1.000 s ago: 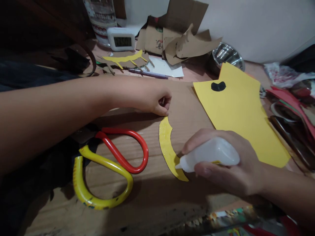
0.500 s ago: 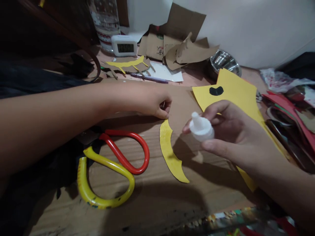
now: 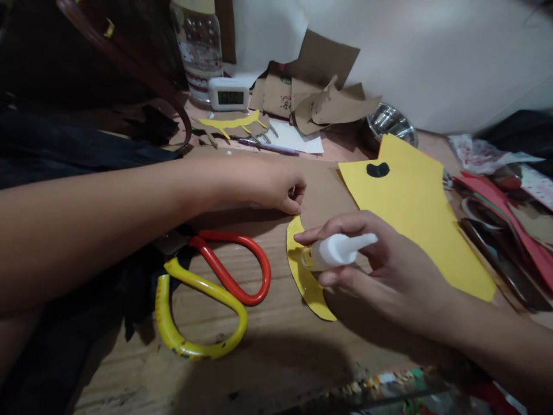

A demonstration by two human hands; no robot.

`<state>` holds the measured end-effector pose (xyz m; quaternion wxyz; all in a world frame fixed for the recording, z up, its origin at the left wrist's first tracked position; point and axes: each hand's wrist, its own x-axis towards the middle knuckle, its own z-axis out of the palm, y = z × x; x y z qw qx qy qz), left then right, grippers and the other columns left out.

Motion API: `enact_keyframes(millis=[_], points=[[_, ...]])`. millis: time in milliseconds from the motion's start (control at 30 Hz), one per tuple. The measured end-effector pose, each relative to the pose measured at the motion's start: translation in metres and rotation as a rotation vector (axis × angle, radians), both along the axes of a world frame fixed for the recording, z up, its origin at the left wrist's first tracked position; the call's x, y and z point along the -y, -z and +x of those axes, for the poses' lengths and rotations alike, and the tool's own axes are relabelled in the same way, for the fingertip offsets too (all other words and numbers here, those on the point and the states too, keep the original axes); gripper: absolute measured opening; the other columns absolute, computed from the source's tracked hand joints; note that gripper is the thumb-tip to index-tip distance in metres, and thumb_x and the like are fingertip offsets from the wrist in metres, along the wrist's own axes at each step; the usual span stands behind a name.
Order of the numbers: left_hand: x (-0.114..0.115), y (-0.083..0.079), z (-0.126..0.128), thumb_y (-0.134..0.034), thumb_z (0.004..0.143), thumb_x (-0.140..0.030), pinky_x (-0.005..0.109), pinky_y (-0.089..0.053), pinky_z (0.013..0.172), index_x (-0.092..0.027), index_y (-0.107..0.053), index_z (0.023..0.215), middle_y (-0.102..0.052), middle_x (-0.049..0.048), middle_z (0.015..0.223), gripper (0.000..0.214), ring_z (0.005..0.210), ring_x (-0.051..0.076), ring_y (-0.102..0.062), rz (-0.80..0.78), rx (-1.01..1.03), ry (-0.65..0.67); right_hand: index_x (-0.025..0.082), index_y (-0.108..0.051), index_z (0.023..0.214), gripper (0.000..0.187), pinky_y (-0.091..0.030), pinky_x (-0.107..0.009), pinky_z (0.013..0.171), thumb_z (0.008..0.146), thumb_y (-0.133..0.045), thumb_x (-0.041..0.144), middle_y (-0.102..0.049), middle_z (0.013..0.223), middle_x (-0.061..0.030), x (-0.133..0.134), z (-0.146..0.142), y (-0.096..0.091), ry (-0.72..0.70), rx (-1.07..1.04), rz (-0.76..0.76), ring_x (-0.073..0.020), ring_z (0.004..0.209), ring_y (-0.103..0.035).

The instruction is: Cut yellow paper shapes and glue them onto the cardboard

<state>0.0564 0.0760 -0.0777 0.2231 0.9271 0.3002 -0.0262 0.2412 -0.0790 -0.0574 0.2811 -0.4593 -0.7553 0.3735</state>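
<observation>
My left hand [image 3: 285, 187] is closed in a pinch at the upper tip of a curved yellow paper strip [image 3: 317, 297] lying on the brown cardboard. My right hand [image 3: 380, 259] holds a small white glue bottle [image 3: 332, 252] between thumb and fingers, just above the strip. The bottle is tilted, with its pointed nozzle toward the right, and it hides part of the strip. Left of the strip lie scissors with one red handle [image 3: 262, 276] and one yellow handle [image 3: 207, 349]. Their blades are hidden under my left forearm and dark cloth.
Yellow paper sheets [image 3: 415, 213] with a black shape [image 3: 378, 170] lie at the right. Behind are a small digital clock [image 3: 228, 95], a clear bottle [image 3: 199, 52], cardboard scraps [image 3: 328, 57], a pen [image 3: 268, 145] and a metal bowl [image 3: 391, 127]. Red paper [image 3: 501, 207] is stacked far right.
My right hand has moved left and down over the strip, turning the glue bottle so its nozzle points right. My left hand still pinches the strip's tip. The view has shifted slightly.
</observation>
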Motion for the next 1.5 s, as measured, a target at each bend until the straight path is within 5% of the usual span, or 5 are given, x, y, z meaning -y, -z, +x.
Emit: enact_keyframes(millis=[300,800,1000,1200,1500], points=[[0.001,-0.002,0.002,-0.067,0.081,-0.040,0.028,-0.031,0.057,-0.024,-0.072,0.092,-0.073,-0.0007,0.085,0.020,0.067,0.015,-0.056,0.001,0.008,-0.006,0.023,-0.062,0.108,0.025,-0.060,-0.033,0.082,0.086,-0.069,0.014,-0.079,0.103,-0.0050,-0.001,-0.001,0.005,-0.068,0.158,0.072,-0.0227,0.097,-0.075],[0.003,-0.005,0.001,-0.064,0.082,-0.042,0.029,-0.030,0.059,-0.024,-0.071,0.089,-0.072,-0.0003,0.080,0.020,0.066,0.016,-0.056,0.021,-0.028,-0.011,0.023,-0.064,0.110,0.026,-0.062,-0.023,0.069,0.088,-0.077,0.020,-0.078,0.112,-0.0087,0.018,0.025,-0.018,-0.314,0.032,-0.282,-0.0205,0.095,-0.078],[0.000,-0.001,-0.001,-0.063,0.082,-0.043,0.030,-0.031,0.060,-0.025,-0.070,0.091,-0.073,-0.0003,0.082,0.022,0.066,0.016,-0.057,-0.011,0.014,0.013,0.032,-0.067,0.108,0.035,-0.062,-0.029,0.087,0.080,-0.087,0.029,-0.079,0.109,0.0014,0.004,0.025,-0.025,-0.046,0.038,0.042,-0.0213,0.104,-0.076],[-0.003,0.004,-0.002,-0.063,0.081,-0.044,0.030,-0.031,0.059,-0.026,-0.071,0.091,-0.072,0.0000,0.080,0.022,0.064,0.016,-0.055,-0.017,0.034,0.017,0.023,-0.067,0.113,0.026,-0.057,-0.035,0.086,0.088,-0.069,0.015,-0.079,0.111,-0.0058,-0.010,0.009,0.001,-0.154,0.185,0.155,-0.0236,0.102,-0.075],[0.001,-0.004,-0.003,-0.061,0.083,-0.041,0.030,-0.032,0.061,-0.024,-0.069,0.089,-0.071,-0.0005,0.080,0.019,0.068,0.017,-0.056,-0.019,0.004,0.022,0.018,-0.069,0.106,0.020,-0.057,-0.030,0.081,0.090,-0.074,0.028,-0.078,0.104,-0.0080,-0.005,0.019,-0.015,-0.366,0.211,-0.089,-0.0202,0.091,-0.074]])
